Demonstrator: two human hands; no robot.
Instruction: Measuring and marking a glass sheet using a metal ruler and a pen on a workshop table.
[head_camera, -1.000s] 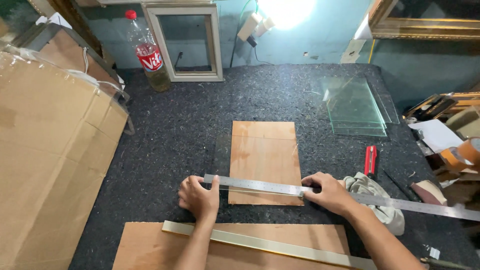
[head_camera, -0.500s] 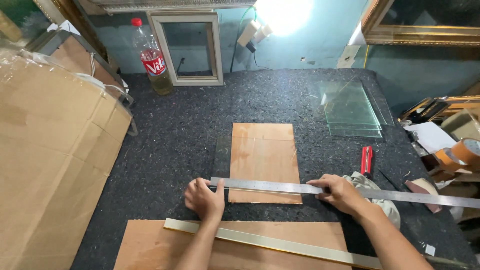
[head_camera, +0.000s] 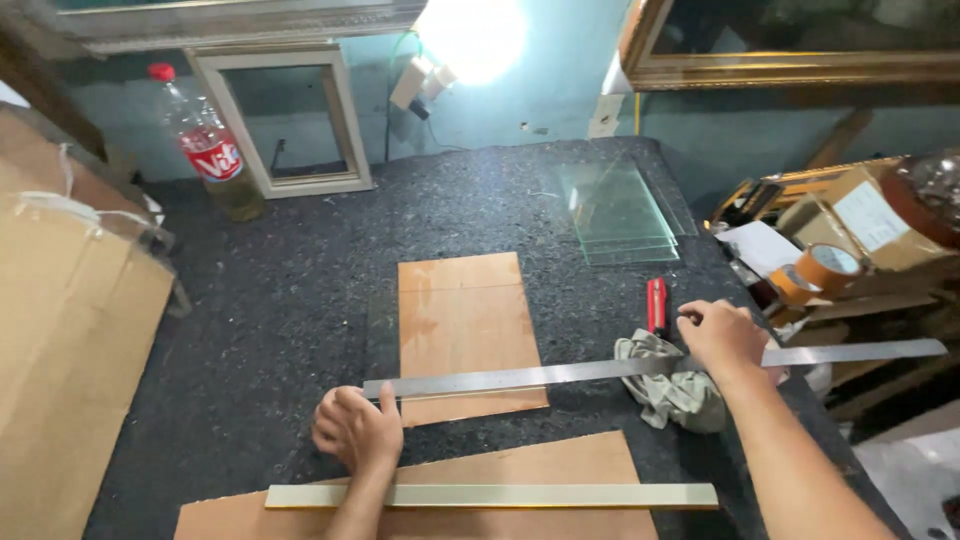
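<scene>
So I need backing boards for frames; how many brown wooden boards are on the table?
2: one brown rectangular wooden board mid-table under the long steel ruler, one larger at the near edge, partly out of view.

Ruler (head_camera: 560, 374) across board (head_camera: 466, 325) (near edge); cloth (head_camera: 672, 385) right; glass (head_camera: 617, 212) behind.

Picture-framing workshop, dark felt-covered surface (head_camera: 280, 300), stacked glass panes (head_camera: 618, 212) at one o'clock, pale empty frame (head_camera: 290, 120) leaning at eleven o'clock, gilt frame (head_camera: 790, 60) at two o'clock, tape roll (head_camera: 820, 272) and clutter at three o'clock
</scene>
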